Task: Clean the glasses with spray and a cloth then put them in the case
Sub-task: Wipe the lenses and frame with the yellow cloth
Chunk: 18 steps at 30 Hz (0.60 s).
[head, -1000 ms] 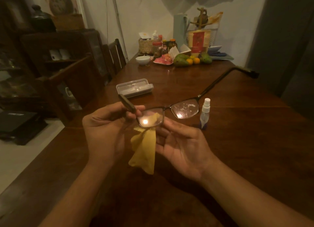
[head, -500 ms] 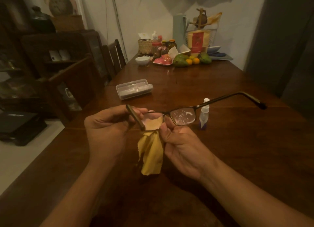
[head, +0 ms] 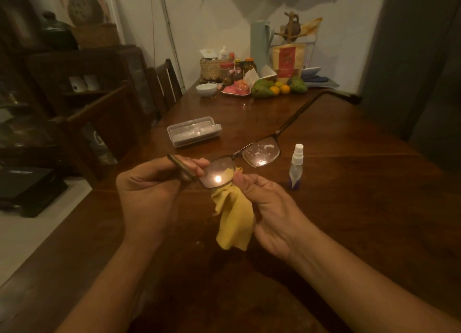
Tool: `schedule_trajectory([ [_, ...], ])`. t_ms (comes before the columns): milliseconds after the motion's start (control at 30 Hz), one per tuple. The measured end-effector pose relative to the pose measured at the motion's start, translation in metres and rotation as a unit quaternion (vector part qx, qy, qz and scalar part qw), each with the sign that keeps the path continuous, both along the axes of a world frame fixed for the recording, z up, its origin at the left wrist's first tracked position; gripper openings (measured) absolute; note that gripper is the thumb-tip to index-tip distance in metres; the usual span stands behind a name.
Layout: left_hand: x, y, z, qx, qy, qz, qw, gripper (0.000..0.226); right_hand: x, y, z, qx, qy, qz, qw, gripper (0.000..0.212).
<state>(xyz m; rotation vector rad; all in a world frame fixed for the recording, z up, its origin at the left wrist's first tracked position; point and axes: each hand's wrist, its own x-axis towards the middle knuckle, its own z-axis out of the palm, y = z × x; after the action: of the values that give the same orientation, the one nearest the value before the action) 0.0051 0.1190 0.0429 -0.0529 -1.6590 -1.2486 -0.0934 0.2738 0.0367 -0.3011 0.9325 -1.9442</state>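
Dark-framed glasses [head: 260, 153] hang in the air above the wooden table [head: 349, 208], arms unfolded. My left hand [head: 149, 195] pinches the frame at its left hinge. My right hand [head: 272, 208] holds a yellow cloth [head: 234, 220] against the underside of the left lens, which reflects a lamp. The right lens shows white smears. A small spray bottle [head: 296, 166] with a white top stands upright on the table just right of my hands. The clear plastic case [head: 194, 131] lies closed, further back and left of centre.
At the far end of the table stand a white bowl [head: 206, 89], jars, a woven basket [head: 210, 68], a pink plate and fruit [head: 264, 88]. Wooden chairs [head: 164, 83] line the table's left side. A dark cabinet [head: 82, 78] stands at the left.
The glasses tilted so the free arm swung up and away toward the far right. The left lens now faces me and catches the lamp's glare. The cloth stays under that lens.
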Motion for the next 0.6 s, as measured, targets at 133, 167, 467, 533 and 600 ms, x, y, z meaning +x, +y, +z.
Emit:
schedule_trajectory([
  [133, -0.0005, 0.0059, 0.0037, 0.001, 0.014, -0.035, 0.999, 0.036, 0.0008, 0.0014, -0.0001, -0.033, -0.026, 0.034, 0.999, 0.041],
  [167, 0.0006, 0.007, 0.0046, 0.003, 0.014, -0.032, 0.999, 0.03, 0.0011, 0.0015, -0.0003, -0.044, -0.03, 0.038, 0.998, 0.043],
  [467, 0.0029, 0.0106, 0.007, -0.017, -0.001, -0.015, 1.0, 0.012, 0.0041, 0.0023, -0.0001, -0.073, 0.013, 0.063, 0.995, 0.047],
  [533, 0.0037, 0.0099, 0.0063, -0.023, -0.006, -0.005, 1.0, 0.012, 0.0031, 0.0009, -0.0009, -0.081, -0.018, 0.044, 0.996, 0.05],
  [600, 0.0031, 0.0107, 0.0064, -0.019, -0.006, -0.007, 1.0, 0.033, 0.0028, -0.0003, -0.0018, -0.085, -0.032, 0.016, 0.996, 0.046],
])
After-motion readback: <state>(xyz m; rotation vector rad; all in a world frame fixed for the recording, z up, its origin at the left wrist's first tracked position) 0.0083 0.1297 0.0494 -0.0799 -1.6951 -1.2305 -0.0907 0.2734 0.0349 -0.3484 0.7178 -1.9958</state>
